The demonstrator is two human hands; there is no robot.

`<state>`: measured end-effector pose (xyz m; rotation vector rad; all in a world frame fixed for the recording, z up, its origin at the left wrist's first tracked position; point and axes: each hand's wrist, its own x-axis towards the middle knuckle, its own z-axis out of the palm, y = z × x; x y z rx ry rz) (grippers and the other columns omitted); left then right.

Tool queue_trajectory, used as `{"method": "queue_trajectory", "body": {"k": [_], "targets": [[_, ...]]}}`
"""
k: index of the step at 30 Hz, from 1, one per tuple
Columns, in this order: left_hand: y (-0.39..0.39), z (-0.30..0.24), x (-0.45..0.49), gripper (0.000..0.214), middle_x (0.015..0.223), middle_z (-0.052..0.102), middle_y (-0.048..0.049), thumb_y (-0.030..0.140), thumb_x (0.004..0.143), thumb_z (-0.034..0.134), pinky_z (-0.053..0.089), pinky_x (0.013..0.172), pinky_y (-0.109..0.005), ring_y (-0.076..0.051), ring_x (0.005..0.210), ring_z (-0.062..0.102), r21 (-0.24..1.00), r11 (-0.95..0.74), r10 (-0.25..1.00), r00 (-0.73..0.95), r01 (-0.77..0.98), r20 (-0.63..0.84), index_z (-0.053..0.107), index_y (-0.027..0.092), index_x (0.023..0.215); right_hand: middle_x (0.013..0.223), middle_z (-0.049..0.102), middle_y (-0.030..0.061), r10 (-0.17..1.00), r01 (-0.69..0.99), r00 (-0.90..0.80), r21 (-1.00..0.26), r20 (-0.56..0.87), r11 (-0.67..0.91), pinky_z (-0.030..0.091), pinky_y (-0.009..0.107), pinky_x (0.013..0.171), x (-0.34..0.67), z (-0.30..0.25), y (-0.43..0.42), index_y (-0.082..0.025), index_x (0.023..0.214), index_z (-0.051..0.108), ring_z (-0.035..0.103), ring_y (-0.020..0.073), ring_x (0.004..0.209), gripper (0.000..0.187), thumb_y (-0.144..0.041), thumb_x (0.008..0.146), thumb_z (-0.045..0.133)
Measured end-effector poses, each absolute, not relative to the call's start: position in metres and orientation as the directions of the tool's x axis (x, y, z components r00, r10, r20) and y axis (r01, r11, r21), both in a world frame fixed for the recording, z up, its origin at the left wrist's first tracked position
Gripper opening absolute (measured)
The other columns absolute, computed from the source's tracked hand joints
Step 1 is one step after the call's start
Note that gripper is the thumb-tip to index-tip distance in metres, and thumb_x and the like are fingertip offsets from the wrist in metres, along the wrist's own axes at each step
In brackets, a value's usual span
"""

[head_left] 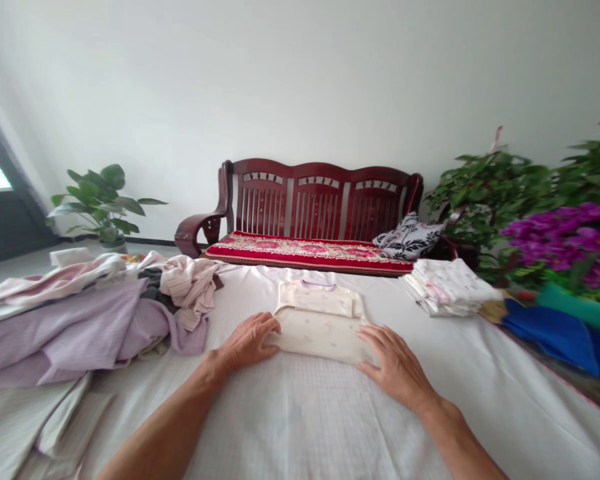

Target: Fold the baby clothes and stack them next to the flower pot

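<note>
A person's left hand [247, 341] and right hand [399, 368] pinch either end of a folded cream garment [320, 330] lying on a white cloth [290, 420], its print too small to make out, the forearms cut off below.

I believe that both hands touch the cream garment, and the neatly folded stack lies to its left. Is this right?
Not entirely: the head view shows the neatly folded stack to the right of the cream garment. The left hand and right hand do both touch it.
</note>
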<state>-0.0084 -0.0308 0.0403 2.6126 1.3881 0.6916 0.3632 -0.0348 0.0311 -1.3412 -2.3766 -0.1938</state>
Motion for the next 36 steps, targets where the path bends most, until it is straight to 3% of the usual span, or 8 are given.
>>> {"method": "queue_trajectory", "body": {"k": [3, 6, 13, 20, 26, 31, 36], "targets": [[-0.032, 0.043, -0.013, 0.033, 0.097, 0.065, -0.0023, 0.006, 0.069, 0.057, 0.046, 0.086, -0.03, -0.02, 0.094, 0.059, 0.296, -0.579, 0.81, 0.496, 0.76, 0.312, 0.06, 0.023, 0.097, 0.119, 0.069, 0.0048, 0.802, 0.83, -0.484, -0.106, 0.35, 0.547, 0.047, 0.038, 0.1, 0.362, 0.042, -0.041, -0.026, 0.111, 0.068, 0.061, 0.0222, 0.112, 0.037, -0.017, 0.078, 0.056], [-0.032, 0.043, -0.016, 0.041, 0.1, 0.066, -0.0028, 0.002, 0.065, 0.051, 0.046, 0.088, -0.03, -0.02, 0.097, 0.06, 0.318, -0.558, 0.826, 0.477, 0.767, 0.299, 0.062, 0.024, 0.099, 0.119, 0.069, 0.0025, 0.821, 0.827, -0.478, -0.154, 0.312, 0.54, 0.048, 0.033, 0.099, 0.364, 0.041, -0.04, -0.027, 0.112, 0.068, 0.062, 0.019, 0.112, 0.056, -0.003, 0.067, 0.045], [-0.026, 0.033, -0.015, 0.032, 0.103, 0.067, -0.0037, 0.007, 0.073, 0.055, 0.048, 0.09, -0.028, -0.019, 0.098, 0.063, 0.46, -0.519, 0.853, 0.399, 0.72, 0.338, 0.067, 0.024, 0.097, 0.121, 0.068, 0.0027, 0.847, 0.801, -0.398, -0.316, 0.353, 0.508, 0.047, 0.033, 0.104, 0.378, 0.021, -0.027, -0.025, 0.11, 0.069, 0.06, 0.0173, 0.117, 0.064, 0.001, 0.059, 0.038], [-0.014, 0.02, -0.017, 0.018, 0.101, 0.071, -0.0031, 0.019, 0.086, 0.053, 0.049, 0.091, -0.029, -0.018, 0.098, 0.066, 0.601, -0.477, 0.878, 0.326, 0.641, 0.35, 0.066, 0.023, 0.098, 0.118, 0.069, 0.0071, 0.859, 0.731, -0.281, -0.484, 0.428, 0.48, 0.046, 0.038, 0.105, 0.388, 0.004, -0.011, -0.022, 0.103, 0.069, 0.062, 0.0216, 0.115, 0.045, -0.01, 0.068, 0.043], [-0.009, 0.02, -0.012, 0.021, 0.109, 0.072, -0.0014, 0.031, 0.093, 0.048, 0.047, 0.094, -0.029, -0.018, 0.104, 0.065, 0.684, -0.452, 0.892, 0.279, 0.573, 0.356, 0.063, 0.024, 0.106, 0.107, 0.071, 0.0075, 0.882, 0.674, -0.176, -0.6, 0.436, 0.431, 0.049, 0.037, 0.099, 0.392, 0.0, -0.002, -0.024, 0.091, 0.068, 0.065, 0.0223, 0.106, 0.032, -0.018, 0.069, 0.046], [0.004, 0.023, -0.007, 0.024, 0.081, 0.068, 0.0025, 0.035, 0.094, 0.042, 0.046, 0.074, -0.025, -0.017, 0.081, 0.063, 0.711, -0.345, 0.935, 0.158, 0.613, 0.318, 0.061, 0.022, 0.097, 0.105, 0.073, 0.0082, 0.928, 0.62, -0.012, -0.726, 0.373, 0.299, 0.05, 0.039, 0.094, 0.389, 0.006, 0.003, -0.023, 0.1, 0.066, 0.066, 0.0259, 0.103, 0.029, -0.035, 0.077, 0.052], [0.033, 0.02, 0.004, 0.028, 0.064, 0.053, 0.0049, 0.042, 0.092, 0.042, 0.037, 0.062, -0.024, -0.014, 0.065, 0.053, 0.757, -0.297, 0.924, -0.024, 0.582, 0.381, 0.054, 0.02, 0.078, 0.081, 0.069, 0.0025, 0.936, 0.561, 0.057, -0.787, 0.347, 0.258, 0.05, 0.031, 0.078, 0.374, 0.03, 0.013, -0.021, 0.095, 0.063, 0.064, 0.0226, 0.084, 0.037, -0.052, 0.085, 0.045]]}}
